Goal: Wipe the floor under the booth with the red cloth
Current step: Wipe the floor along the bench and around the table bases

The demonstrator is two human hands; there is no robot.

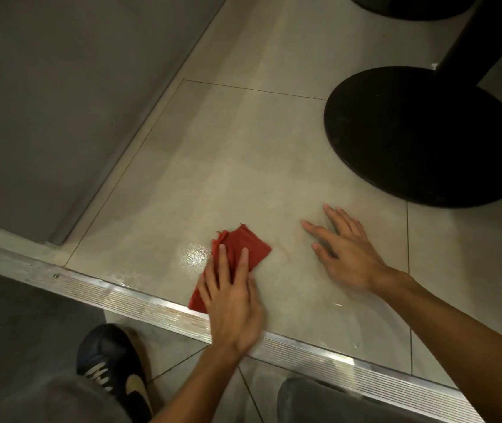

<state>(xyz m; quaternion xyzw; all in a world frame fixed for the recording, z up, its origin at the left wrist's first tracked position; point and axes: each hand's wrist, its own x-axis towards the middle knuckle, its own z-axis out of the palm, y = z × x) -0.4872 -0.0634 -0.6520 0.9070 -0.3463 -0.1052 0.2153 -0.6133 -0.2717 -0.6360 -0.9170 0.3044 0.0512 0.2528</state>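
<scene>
- The left hand (231,303) lies palm down on the red cloth (255,247). Its fingers are straight and close together and press the fabric flat against the floor (243,141); nothing is curled round the cloth. The thumb side of the hand is blurred.
- The right hand (347,248) is flat on the bare tile just right of the cloth. Its fingers are spread wide and hold nothing, and it does not touch the cloth.
- The cloth is folded into a thick, layered pad with stacked edges showing at its far corner. Its near corner reaches the ribbed metal threshold strip (115,293), and the hand covers its middle.
- A glossy wet patch (193,254) shines on the tile right beside the cloth's left edge.
- The grey booth panel (60,102) rises along the left of the tiled floor.
- A round black table base (426,138) with its post stands on the tiles beyond the right hand, well apart from the cloth.
- A dark shoe (109,361) with pale stripes rests on the near side of the strip.
</scene>
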